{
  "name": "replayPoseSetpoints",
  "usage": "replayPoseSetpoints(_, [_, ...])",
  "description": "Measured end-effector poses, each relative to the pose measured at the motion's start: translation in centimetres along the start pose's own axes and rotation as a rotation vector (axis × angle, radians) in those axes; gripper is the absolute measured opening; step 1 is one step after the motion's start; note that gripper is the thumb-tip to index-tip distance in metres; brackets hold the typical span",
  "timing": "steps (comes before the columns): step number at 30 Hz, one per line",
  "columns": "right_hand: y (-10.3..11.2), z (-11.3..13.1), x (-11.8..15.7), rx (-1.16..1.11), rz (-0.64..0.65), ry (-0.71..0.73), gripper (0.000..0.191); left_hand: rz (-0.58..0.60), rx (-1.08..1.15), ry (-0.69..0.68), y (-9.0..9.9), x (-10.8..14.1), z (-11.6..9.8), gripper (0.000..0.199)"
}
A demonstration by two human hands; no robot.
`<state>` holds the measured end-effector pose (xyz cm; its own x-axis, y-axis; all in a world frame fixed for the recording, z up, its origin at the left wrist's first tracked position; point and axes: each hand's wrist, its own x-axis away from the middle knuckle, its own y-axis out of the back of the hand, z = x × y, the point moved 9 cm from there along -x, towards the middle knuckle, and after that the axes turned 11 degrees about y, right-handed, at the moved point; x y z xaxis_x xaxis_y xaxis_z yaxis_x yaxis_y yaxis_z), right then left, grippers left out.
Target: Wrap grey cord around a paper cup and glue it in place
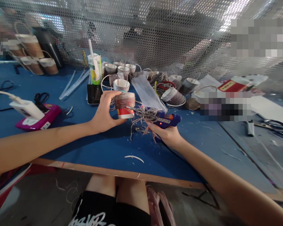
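Note:
My left hand (pixel 105 113) holds a paper cup (pixel 124 103) on its side between thumb and fingers. Grey-brown cord is wound around part of the cup, and its red and white surface shows lower down. A blue glue gun (pixel 167 120) with a small lit red light is gripped in my right hand (pixel 165 133). The gun's front end points at the cup. Tangled grey cord (pixel 147 113) lies around that front end and hides the nozzle, so I cannot tell whether it touches the cup.
Several cups (pixel 121 84), a drink carton (pixel 94 68) and a bundle of clear glue sticks (pixel 147 91) stand or lie behind my hands. A purple power strip (pixel 39 117) is at left, scissors (pixel 273 124) at right. A black cable trails over the table's front edge (pixel 108 171).

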<state>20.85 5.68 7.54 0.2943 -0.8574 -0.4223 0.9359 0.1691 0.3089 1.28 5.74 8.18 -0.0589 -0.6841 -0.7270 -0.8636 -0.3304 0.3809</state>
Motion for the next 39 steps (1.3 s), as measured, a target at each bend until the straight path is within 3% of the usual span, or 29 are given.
replayPoseSetpoints(11, [-0.1,0.1,-0.1,0.031,0.015,0.033,0.013,0.024,-0.001,0.02,-0.1,0.1,0.0,0.073])
replayPoseSetpoints(18, [-0.4,-0.2,-0.1,0.037,0.06,0.006,0.018,0.021,-0.026,0.006,0.0,0.1,-0.4,0.076])
replayPoseSetpoints(23, [0.0,-0.2,-0.2,0.063,0.024,0.027,0.016,0.036,-0.027,0.002,0.0,0.1,-0.6,0.077])
replayPoseSetpoints(31, [0.2,-0.2,-0.2,0.077,0.004,-0.044,0.016,0.015,0.006,0.022,0.1,0.1,-0.6,0.073])
replayPoseSetpoints(39, [1.1,-1.2,0.2,0.083,-0.045,-0.128,0.017,0.004,0.151,0.139,-0.1,0.2,1.0,0.075])
